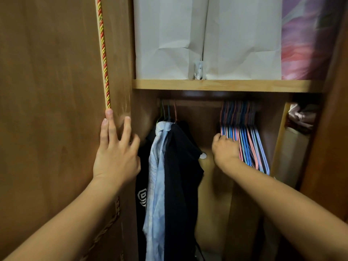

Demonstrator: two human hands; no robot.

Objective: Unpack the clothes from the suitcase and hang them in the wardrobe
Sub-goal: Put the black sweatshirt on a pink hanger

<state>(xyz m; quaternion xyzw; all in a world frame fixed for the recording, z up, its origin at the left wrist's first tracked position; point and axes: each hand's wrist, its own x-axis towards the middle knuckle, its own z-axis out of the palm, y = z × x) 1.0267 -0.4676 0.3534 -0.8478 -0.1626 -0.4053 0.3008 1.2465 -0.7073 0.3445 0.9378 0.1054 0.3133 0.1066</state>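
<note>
Head view: left hand (pixel 114 157) flat on wardrobe door (pixel 47 110), fingers (pixel 108 125) straight and spread. Right hand (pixel 225 148) at centre right, fingers curled round bunched empty hangers (pixel 246 140). Hung clothes (pixel 169 176) at lower centre, on rail (pixel 197 103).

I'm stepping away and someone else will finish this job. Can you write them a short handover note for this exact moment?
Left hand: open, fingers straight, flat against the brown wooden wardrobe door.
Right hand: fingers curled on the bunch of empty pink, blue and black wire hangers on the rail.
Done: a light blue shirt and dark navy garments already hang at the rail's left end.
Left: pull one hanger free, then hang the next garment. The suitcase is out of view, so what remains cannot be told.
</note>
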